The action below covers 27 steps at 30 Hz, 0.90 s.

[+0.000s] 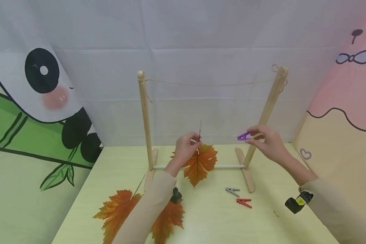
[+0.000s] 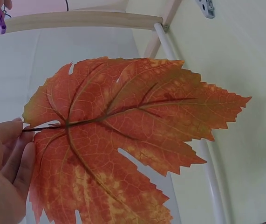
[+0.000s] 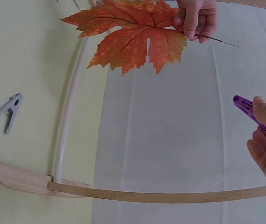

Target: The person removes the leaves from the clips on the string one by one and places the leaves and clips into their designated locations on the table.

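Note:
My left hand (image 1: 187, 148) pinches the thin dark stem of an orange maple leaf (image 1: 198, 166), which hangs tip down in front of the wooden frame's white lower bar. The left wrist view shows the veined leaf (image 2: 123, 112) spread out past the fingertips, its stem between thumb and fingers. On the right, my right hand (image 1: 269, 142) holds a purple clothespin (image 1: 243, 136) between thumb and fingers, its other end pointing left toward the leaf. Above both hands, a thin string (image 1: 201, 84) runs between the two wooden posts.
A grey clothespin (image 1: 232, 191) and a red clothespin (image 1: 244, 202) lie on the table before the frame's right foot (image 1: 245, 171). Two more orange leaves, the left one (image 1: 117, 211) and another (image 1: 170, 217), lie by my left forearm. A white cloth (image 1: 109, 74) hangs behind.

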{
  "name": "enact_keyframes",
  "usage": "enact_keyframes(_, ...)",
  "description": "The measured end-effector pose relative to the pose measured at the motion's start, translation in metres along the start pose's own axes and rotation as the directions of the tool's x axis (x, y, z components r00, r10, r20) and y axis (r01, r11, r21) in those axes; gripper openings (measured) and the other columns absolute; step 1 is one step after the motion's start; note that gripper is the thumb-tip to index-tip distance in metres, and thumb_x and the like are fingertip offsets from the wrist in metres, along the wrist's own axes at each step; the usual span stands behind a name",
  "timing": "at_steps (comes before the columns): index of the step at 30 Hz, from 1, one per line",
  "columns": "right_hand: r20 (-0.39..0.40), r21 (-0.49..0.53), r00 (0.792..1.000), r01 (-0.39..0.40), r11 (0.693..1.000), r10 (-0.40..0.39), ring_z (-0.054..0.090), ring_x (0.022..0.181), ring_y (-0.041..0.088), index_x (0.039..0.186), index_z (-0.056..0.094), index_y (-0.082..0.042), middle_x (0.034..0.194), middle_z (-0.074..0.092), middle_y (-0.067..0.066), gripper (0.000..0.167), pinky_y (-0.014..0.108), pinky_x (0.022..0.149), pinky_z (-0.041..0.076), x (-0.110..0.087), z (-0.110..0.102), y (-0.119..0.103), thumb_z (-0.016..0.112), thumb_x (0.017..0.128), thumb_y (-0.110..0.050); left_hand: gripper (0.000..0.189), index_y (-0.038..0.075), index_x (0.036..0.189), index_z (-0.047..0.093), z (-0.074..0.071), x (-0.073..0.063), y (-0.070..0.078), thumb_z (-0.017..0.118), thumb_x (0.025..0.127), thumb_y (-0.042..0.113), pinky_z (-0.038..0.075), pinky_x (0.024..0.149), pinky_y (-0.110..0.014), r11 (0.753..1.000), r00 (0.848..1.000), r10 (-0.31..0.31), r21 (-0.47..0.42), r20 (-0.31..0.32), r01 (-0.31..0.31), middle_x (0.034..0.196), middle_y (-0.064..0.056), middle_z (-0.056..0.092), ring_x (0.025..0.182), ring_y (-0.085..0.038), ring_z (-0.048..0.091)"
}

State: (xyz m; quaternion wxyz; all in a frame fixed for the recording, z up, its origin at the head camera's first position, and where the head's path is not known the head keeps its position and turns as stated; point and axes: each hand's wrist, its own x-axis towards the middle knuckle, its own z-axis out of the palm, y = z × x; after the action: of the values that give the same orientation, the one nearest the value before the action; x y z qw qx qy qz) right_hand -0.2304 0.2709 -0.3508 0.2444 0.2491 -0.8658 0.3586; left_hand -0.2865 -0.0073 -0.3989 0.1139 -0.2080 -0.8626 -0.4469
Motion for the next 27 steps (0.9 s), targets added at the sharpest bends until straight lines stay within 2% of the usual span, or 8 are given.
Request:
enact_keyframes(2,-0.006,0.015,1.0,-0.015,1.0,0.015,0.059,0.076,0.018,0.097,0.061,0.006,0.087,0.062,0.014,0.03,0.009,0.066,0.047,-0.006,0.004,0.002,0.071,0.069,0.008,0.011,0.007,0.092,0.066,-0.001,-0.003,-0.004,0.067,0.081,0.011,0.052,0.063,-0.023,1.0,1.0,-0.017,-0.007,-0.002,0.017,0.083,-0.003,0.065,0.073,-0.016,0.066)
enact_keyframes(8,0.003,0.047,0.996,-0.086,0.995,0.086,0.058,0.078,0.011,0.097,0.061,0.005,0.088,0.06,0.012,0.027,0.011,0.066,0.048,-0.021,0.014,0.007,0.07,0.072,0.007,0.01,0.008,0.09,0.066,-0.003,-0.011,-0.015,0.068,0.081,0.01,0.052,0.063,-0.024,0.999,0.999,-0.045,0.0,-0.023,0.045,0.082,-0.003,0.065,0.071,-0.017,0.065)
enact_keyframes(14,0.036,0.033,0.99,-0.138,0.99,0.136,0.056,0.078,0.006,0.098,0.06,0.002,0.088,0.061,0.011,0.025,0.017,0.065,0.05,-0.034,0.021,0.012,0.069,0.075,0.003,0.01,0.008,0.088,0.065,-0.004,-0.019,-0.026,0.069,0.079,0.01,0.051,0.06,-0.024,0.998,0.998,-0.063,0.007,-0.022,0.063,0.079,-0.002,0.065,0.068,-0.016,0.065)
enact_keyframes(20,0.043,0.015,0.989,-0.141,0.99,0.141,0.058,0.078,0.013,0.097,0.06,0.002,0.088,0.063,0.012,0.024,0.016,0.065,0.049,-0.047,0.024,0.017,0.07,0.075,0.001,0.01,0.007,0.088,0.065,-0.006,-0.026,-0.031,0.069,0.079,0.01,0.051,0.059,-0.025,0.997,0.997,-0.077,-0.011,-0.007,0.077,0.079,-0.004,0.065,0.067,-0.017,0.065)
enact_keyframes(27,0.054,0.018,0.983,-0.177,0.984,0.175,0.059,0.078,0.016,0.097,0.06,0.003,0.089,0.063,0.012,0.025,0.017,0.064,0.05,-0.063,0.031,0.024,0.07,0.075,0.001,0.011,0.006,0.087,0.066,-0.007,-0.033,-0.036,0.07,0.077,0.01,0.051,0.058,-0.024,0.986,0.986,-0.164,-0.04,0.002,0.164,0.078,-0.004,0.066,0.066,-0.017,0.066)
